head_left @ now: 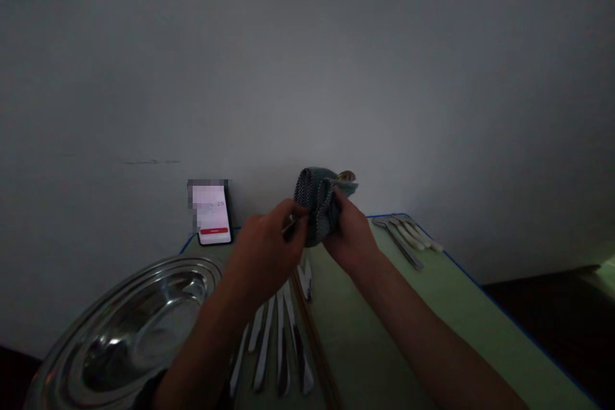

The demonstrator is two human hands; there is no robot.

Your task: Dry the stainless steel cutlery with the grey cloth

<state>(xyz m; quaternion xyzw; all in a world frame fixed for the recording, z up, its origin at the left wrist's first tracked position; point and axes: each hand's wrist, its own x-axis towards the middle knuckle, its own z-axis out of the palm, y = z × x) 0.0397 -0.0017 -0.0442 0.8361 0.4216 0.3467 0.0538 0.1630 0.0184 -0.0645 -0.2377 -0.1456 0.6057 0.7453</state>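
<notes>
A grey-green cloth [314, 202] with a checked edge is bunched up above the table's far part. My right hand [350, 230] is closed around it from the right. Out of its upper right side pokes the rounded, shiny end of what looks like a spoon [346, 175]. My left hand [271, 246] pinches a thin metal handle that comes out at the cloth's left side. The middle of this utensil is hidden in the cloth. Below my hands, several table knives [283, 346] lie side by side, next to wooden chopsticks [317, 346].
A large shiny metal basin [158, 327] stands at the left. Behind it, a phone [214, 214] leans on the wall [307, 77]. At the green table's [461, 327] far right lie several white-handled utensils [413, 234] and metal cutlery [401, 246].
</notes>
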